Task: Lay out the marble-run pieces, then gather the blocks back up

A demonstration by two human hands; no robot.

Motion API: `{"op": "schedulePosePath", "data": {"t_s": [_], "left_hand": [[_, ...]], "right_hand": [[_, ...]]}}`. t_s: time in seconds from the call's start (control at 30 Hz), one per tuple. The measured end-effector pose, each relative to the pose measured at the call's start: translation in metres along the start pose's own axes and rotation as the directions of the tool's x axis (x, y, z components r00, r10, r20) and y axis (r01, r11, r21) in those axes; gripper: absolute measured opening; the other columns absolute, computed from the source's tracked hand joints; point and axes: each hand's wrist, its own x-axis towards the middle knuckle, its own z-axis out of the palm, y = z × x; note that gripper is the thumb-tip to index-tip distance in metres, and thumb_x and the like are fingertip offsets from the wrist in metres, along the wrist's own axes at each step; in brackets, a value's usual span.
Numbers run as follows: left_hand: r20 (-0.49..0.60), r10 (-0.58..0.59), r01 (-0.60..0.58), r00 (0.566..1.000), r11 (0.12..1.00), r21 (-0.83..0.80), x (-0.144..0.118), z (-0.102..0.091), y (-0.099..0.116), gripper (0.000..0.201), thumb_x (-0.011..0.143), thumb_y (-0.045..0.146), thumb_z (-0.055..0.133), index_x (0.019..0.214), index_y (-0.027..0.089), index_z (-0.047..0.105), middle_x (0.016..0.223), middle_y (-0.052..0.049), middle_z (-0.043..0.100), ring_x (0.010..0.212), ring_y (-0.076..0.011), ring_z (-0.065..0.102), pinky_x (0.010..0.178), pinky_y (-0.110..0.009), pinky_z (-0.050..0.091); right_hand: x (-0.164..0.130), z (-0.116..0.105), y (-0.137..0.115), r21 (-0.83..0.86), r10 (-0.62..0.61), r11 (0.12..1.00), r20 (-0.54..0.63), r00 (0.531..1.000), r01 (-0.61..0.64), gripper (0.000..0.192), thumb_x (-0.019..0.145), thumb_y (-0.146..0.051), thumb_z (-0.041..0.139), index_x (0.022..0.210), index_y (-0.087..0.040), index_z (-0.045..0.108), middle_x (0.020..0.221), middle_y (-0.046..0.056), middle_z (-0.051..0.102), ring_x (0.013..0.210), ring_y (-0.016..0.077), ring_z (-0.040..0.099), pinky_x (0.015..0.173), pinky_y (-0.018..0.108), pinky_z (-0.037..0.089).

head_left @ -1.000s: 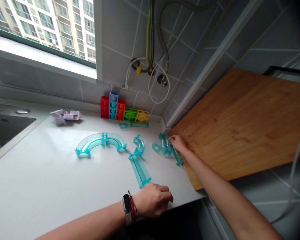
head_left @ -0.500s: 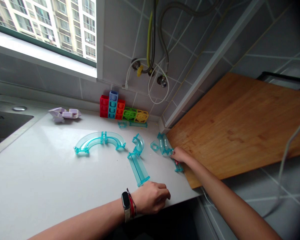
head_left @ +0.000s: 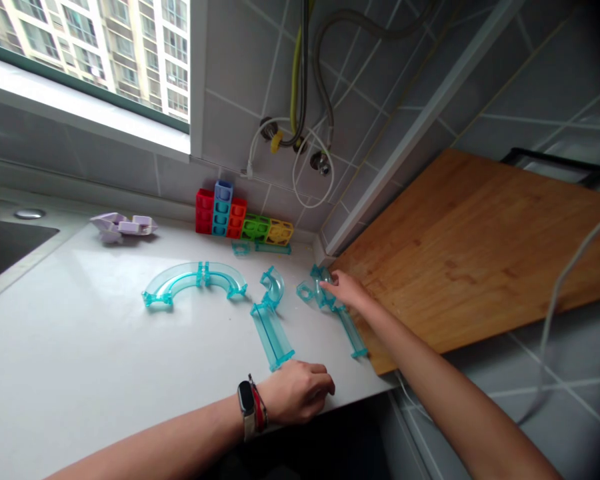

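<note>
My right hand (head_left: 347, 291) is at the right of the counter, its thumb and fingers closed on a small curved teal track piece (head_left: 323, 292). Directly below it lies a narrow straight track piece (head_left: 351, 332), along the wooden board. A teal ring-shaped piece (head_left: 305, 291) sits just left of the curved one. Resting near the counter's front edge, my left hand (head_left: 300, 392) is loosely curled, and nothing shows in it. Just beyond its knuckles is a wide straight track piece (head_left: 273, 337), which meets a hooked curved piece (head_left: 274, 288).
Two curved tracks (head_left: 180, 280) form an arch on the white counter (head_left: 105, 373). Coloured blocks (head_left: 235, 217) stand against the wall, with teal pieces (head_left: 273, 248) before them. A lilac toy (head_left: 123, 227) lies near the sink (head_left: 10, 247). The wooden board (head_left: 455, 267) leans at the right.
My right hand has moved up from the narrow straight track to the curved piece, uncovering the straight one. My left hand stays in place. The whole view has shifted slightly.
</note>
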Motion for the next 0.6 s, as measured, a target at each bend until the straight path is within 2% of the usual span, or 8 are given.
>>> {"op": "schedulePosePath", "data": {"t_s": [0.17, 0.43, 0.6], "left_hand": [[-0.004, 0.002, -0.002, 1.0, 1.0, 0.002, 0.0, 0.0, 0.0, 0.028, 0.082, 0.012, 0.061, 0.105, 0.025, 0.07, 0.099, -0.001, 0.076, 0.078, -0.0172, 0.072, 0.07, -0.024, 0.053], [-0.019, 0.0, 0.0, 1.0, 1.0, -0.007, 0.0, 0.003, -0.001, 0.027, 0.082, 0.014, 0.061, 0.105, 0.025, 0.071, 0.097, 0.0, 0.075, 0.078, -0.0169, 0.072, 0.069, -0.024, 0.052], [-0.025, 0.0, -0.001, 1.0, 1.0, -0.019, -0.001, 0.004, -0.001, 0.028, 0.082, 0.014, 0.06, 0.105, 0.024, 0.072, 0.097, 0.001, 0.075, 0.078, -0.0172, 0.072, 0.068, -0.025, 0.052]], "right_hand": [[0.025, 0.01, -0.015, -0.082, -0.001, 0.997, -0.022, 1.0, -0.001, 0.035, 0.101, -0.04, 0.066, 0.129, -0.019, 0.065, 0.13, 0.01, 0.067, 0.113, 0.0253, 0.068, 0.098, 0.047, 0.058], [0.042, 0.006, 0.009, -0.189, 0.094, 0.977, -0.033, 0.995, -0.099, 0.036, 0.101, -0.038, 0.068, 0.13, -0.018, 0.064, 0.132, 0.01, 0.066, 0.113, 0.0258, 0.068, 0.096, 0.048, 0.059], [0.046, 0.008, 0.013, -0.214, 0.117, 0.969, -0.054, 0.992, -0.126, 0.035, 0.101, -0.038, 0.066, 0.13, -0.019, 0.064, 0.133, 0.01, 0.065, 0.114, 0.0253, 0.068, 0.096, 0.047, 0.059]]}}
